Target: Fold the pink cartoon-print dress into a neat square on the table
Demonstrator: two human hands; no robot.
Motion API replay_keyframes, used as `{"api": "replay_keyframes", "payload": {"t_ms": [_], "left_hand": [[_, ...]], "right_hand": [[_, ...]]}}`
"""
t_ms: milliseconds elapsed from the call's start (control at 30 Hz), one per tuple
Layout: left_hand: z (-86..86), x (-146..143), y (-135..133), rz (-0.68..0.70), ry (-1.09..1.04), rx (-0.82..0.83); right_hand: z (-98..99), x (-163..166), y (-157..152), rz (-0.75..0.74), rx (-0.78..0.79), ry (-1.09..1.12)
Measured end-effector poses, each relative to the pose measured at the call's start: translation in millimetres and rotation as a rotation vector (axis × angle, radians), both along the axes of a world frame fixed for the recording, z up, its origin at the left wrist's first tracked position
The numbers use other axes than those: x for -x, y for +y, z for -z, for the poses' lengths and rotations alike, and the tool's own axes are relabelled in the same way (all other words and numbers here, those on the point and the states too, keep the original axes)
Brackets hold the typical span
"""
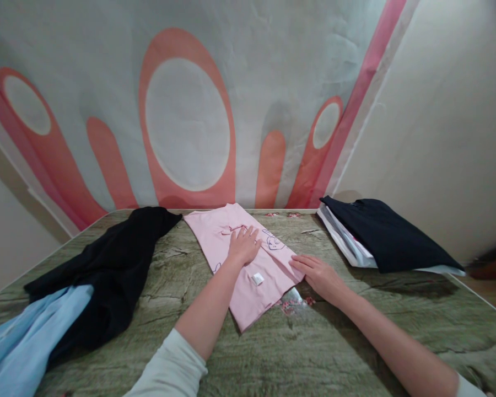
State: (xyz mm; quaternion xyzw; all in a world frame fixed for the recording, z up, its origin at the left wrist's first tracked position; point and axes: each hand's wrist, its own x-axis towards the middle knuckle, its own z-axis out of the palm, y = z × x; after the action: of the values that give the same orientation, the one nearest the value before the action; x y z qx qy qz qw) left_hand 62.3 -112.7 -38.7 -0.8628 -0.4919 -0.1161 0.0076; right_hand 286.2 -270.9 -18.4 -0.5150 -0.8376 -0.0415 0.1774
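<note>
A pink T-shirt (258, 298) lies folded into a long narrow shape in the middle of the table. It has dark line drawings on it and a small white label (257, 279). My left hand (245, 246) rests flat on its upper part, palm down with the fingers spread. At the shirt's right edge is my right hand (320, 277), its fingers stretched out and lying over the fabric; the thumb is hard to make out. Some creases run through the cloth around my left hand.
On the left, a black garment (119, 264) lies crumpled beside a light blue one (37, 336). A stack topped by a folded black garment (392, 229), with white items below, sits at the right. The wood-patterned tabletop (173, 292) meets a wall hanging (256, 82) behind.
</note>
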Motion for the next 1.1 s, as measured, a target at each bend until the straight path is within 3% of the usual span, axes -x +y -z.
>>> {"api": "replay_keyframes", "payload": {"t_ms": [200,333,400,533,667,900,1100], "left_hand": [[0.9,-1.1,-2.1,-0.007,-0.036,-0.050],[-7.5,0.7,-6.2,0.020,-0.104,-0.086],[-15.8,1.4,-9.9,0.133,-0.145,-0.101],[-35.3,-4.6,-23.9,0.504,-0.161,-0.037],[-46.3,-19.3,-42.4,0.679,-0.074,-0.008],[-42.0,-30.9,-61.6,0.671,0.037,-0.109],[-41.8,-35.8,-74.8,0.674,0.022,-0.097]], "right_hand": [[15.6,-15.9,7.5,-0.099,0.052,0.325],[18.3,-18.1,7.6,-0.118,0.059,0.375],[18.7,-17.5,7.2,-0.128,0.045,0.365],[17.9,-15.5,6.1,-0.131,0.026,0.360],[16.6,-14.9,5.2,-0.099,-0.040,0.382],[14.1,-13.4,3.4,-0.053,-0.061,0.395],[12.4,-12.5,3.4,-0.035,-0.036,0.411]]}}
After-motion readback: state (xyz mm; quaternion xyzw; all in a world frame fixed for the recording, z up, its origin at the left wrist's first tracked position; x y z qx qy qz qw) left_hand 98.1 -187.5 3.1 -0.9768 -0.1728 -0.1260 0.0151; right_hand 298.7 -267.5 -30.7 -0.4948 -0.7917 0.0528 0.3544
